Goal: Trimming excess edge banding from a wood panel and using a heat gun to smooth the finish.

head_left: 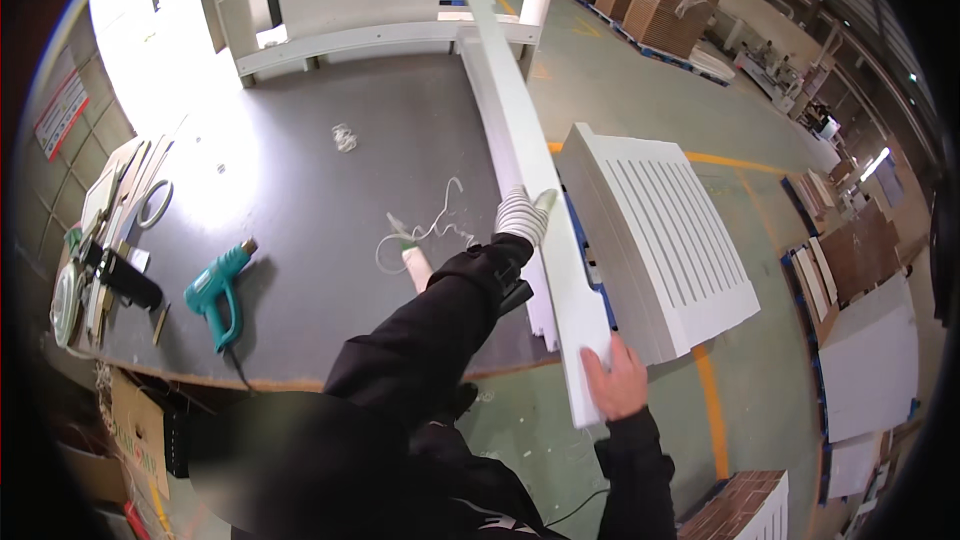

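- We're on a long white board (567, 260), running lengthwise along the right edge of the dark counter (310, 240), its near end jutting past the front and its far end by the pale frame (380, 45).
- The right hand (615, 383), bare, is clamped on the near end, thumb over the top face, fingers at the right edge.
- The left hand (526, 215), in what looks like a ribbed white glove, lies bent across the left edge farther up; whether its fingers close underneath, we can't tell.
- On looks alone, we'd call this stiff: a straight, narrow length with no sag that we can make out. Weight? Moderate, we'd guess, but the length should make it swing awkwardly.
- That smooth, pale face could well be slick, the glove perhaps gripping better than bare skin. Corners and finish seem the fragile spots; we'd keep them off the slatted panels (675, 225) just to the right.
- Best hold, for our money: both long edges, hands spread wide either side of the middle. With both hands on the nearer half, the far end might dip if lifted.
- Over on the left, the teal heat gun (215, 295) lies well apart from the board.
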Demonstrator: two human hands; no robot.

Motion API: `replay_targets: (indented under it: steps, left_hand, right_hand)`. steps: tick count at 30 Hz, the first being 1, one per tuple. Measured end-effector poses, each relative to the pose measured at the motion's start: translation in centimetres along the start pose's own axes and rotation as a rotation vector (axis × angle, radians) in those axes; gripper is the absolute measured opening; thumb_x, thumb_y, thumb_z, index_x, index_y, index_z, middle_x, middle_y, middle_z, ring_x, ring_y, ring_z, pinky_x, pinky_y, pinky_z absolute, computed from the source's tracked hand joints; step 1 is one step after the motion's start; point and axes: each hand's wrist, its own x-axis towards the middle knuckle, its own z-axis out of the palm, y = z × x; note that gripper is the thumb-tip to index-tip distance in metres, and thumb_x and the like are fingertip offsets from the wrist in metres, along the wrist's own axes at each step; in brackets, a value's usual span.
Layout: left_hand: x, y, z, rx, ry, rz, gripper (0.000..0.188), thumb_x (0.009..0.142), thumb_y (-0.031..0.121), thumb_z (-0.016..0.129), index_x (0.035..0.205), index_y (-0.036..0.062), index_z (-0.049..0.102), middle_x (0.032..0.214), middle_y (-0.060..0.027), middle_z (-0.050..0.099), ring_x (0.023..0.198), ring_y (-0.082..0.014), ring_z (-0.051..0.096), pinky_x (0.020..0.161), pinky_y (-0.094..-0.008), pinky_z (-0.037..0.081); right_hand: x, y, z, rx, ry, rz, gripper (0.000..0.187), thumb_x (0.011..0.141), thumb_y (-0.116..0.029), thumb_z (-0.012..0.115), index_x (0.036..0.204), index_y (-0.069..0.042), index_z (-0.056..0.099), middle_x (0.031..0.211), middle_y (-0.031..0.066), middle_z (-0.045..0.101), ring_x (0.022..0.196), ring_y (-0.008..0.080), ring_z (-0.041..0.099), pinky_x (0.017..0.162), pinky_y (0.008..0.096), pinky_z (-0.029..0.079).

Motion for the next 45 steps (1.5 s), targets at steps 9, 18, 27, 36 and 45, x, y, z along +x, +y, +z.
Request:
replay_targets:
  steps: [9,18,27,36,45]
  left_hand:
    - [4.3,-8.7,4.3,0.118,0.189,0.130,0.066,0.085,0.041,0.070,0.135,0.0052,0.046,0.121,-0.0253,0.056,0.114,-0.0425,0.055,0.096,-0.0506,0.045]
    - [9.3,-14.3,-4.1,0.806,-0.552,-0.072,0.041,0.077,0.030,0.073,0.112,0.0100,0.067,0.130,-0.0214,0.057,0.119,-0.0415,0.054,0.091,-0.0511,0.050]
    - [-6.3,-5.6,-5.8,0.110,-1.309,-0.063,0.002,0.083,0.001,0.066,0.083,0.0020,0.068,0.064,-0.0048,0.064,0.056,-0.0088,0.059,0.051,-0.0248,0.048]
    - [-32.4,-1.2,9.6,0.171,-1.379,0.916,0.013,0.082,0.004,0.067,0.094,0.0027,0.065,0.086,-0.0166,0.065,0.078,-0.0293,0.065,0.073,-0.0370,0.052]
    - [-59.2,15.4,27.8,-0.379,-1.372,0.955,0.012,0.088,-0.003,0.062,0.099,0.0004,0.064,0.091,-0.0064,0.061,0.084,-0.0153,0.059,0.077,-0.0268,0.048]
  right_hand:
    - [9.4,4.0,6.2,-0.153,-0.135,-0.021,0.051,0.091,-0.034,0.063,0.135,-0.009,0.056,0.118,0.0197,0.061,0.105,0.0381,0.058,0.088,0.0460,0.047]
    - [8.4,2.5,4.6,0.125,-0.102,0.034,0.057,0.089,-0.020,0.065,0.139,0.000,0.047,0.116,0.0226,0.061,0.101,0.0380,0.060,0.090,0.0459,0.047]
    - [-10.6,8.9,-0.3,0.120,0.237,0.744,0.045,0.093,-0.031,0.064,0.124,0.000,0.058,0.115,0.0224,0.063,0.102,0.0399,0.061,0.088,0.0435,0.050]
    - [-44.7,6.8,-3.0,0.124,0.541,1.360,0.038,0.093,-0.029,0.063,0.122,-0.004,0.061,0.101,0.0193,0.066,0.088,0.0341,0.066,0.078,0.0421,0.053]
    - [-68.2,3.5,-4.8,0.165,0.908,1.908,0.041,0.090,-0.027,0.064,0.120,0.001,0.063,0.100,0.0215,0.070,0.086,0.0285,0.070,0.078,0.0359,0.054]
